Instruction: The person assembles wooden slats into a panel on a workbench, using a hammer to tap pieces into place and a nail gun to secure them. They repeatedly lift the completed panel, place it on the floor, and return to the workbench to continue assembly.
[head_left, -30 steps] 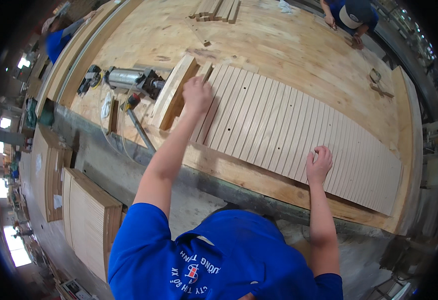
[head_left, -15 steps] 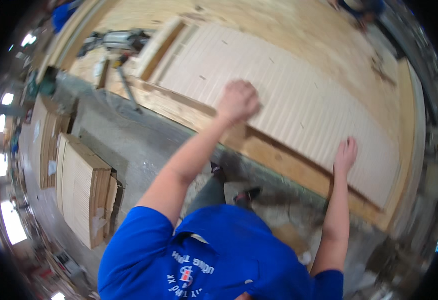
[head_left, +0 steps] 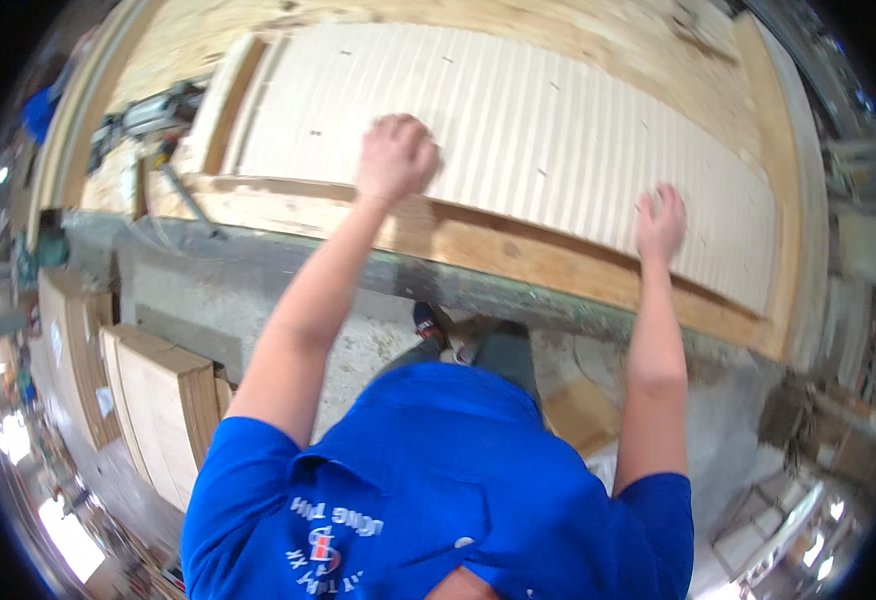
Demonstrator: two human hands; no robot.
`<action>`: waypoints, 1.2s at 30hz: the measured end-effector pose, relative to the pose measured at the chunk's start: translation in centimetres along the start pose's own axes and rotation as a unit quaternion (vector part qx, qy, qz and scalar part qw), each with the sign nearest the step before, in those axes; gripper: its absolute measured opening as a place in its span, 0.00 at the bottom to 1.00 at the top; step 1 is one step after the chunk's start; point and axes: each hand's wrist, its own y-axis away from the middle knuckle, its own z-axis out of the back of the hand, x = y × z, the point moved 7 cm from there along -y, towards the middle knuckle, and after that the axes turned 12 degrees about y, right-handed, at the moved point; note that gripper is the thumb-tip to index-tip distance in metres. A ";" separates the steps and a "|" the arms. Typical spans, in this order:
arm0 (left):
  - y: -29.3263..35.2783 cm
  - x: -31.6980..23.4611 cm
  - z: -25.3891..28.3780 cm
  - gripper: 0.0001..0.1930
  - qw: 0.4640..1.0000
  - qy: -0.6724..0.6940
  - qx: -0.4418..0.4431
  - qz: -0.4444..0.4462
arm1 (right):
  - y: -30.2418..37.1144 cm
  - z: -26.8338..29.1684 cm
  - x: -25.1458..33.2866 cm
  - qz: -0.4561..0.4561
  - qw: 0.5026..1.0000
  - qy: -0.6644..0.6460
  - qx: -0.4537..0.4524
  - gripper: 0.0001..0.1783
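On bench, my L hand sits fisted on grooved panel; R hand lies spread near its front edge.

left hand fisted on grooved panel | right hand flat near its front edge | workbench beneath

Bright, even workshop light; motion-softened picture, strong fisheye bending, glaring lamps at dark rim.

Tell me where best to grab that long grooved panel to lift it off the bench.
Probably by the grooved panel's long near edge, coming from the person's side. It lies flat with that edge free; left hand and right hand already rest spread along it.
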 end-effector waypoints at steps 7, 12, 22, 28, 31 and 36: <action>0.2 0.3 0.7 0.15 0.996 -0.041 0.050 0.060 | 0.3 0.3 1.0 -0.022 0.999 0.004 0.048 0.20; 0.5 -0.2 1.8 0.12 1.000 0.010 -0.013 0.024 | 0.2 0.7 1.0 -0.012 0.999 -0.001 0.052 0.20; 0.4 -0.2 2.2 0.12 0.999 0.020 -0.024 0.014 | 0.3 0.7 0.9 -0.012 0.999 -0.007 0.053 0.21; 0.5 -0.4 2.7 0.11 0.999 0.013 -0.036 0.011 | 0.1 0.3 1.1 -0.011 0.998 -0.007 0.059 0.21; 0.1 -0.9 2.8 0.11 0.999 0.024 -0.037 0.004 | 0.1 0.0 1.2 -0.037 0.997 0.043 0.056 0.21; 0.6 -0.7 2.9 0.11 0.999 0.030 -0.030 0.017 | 0.3 0.3 2.1 -0.064 0.992 0.077 0.081 0.22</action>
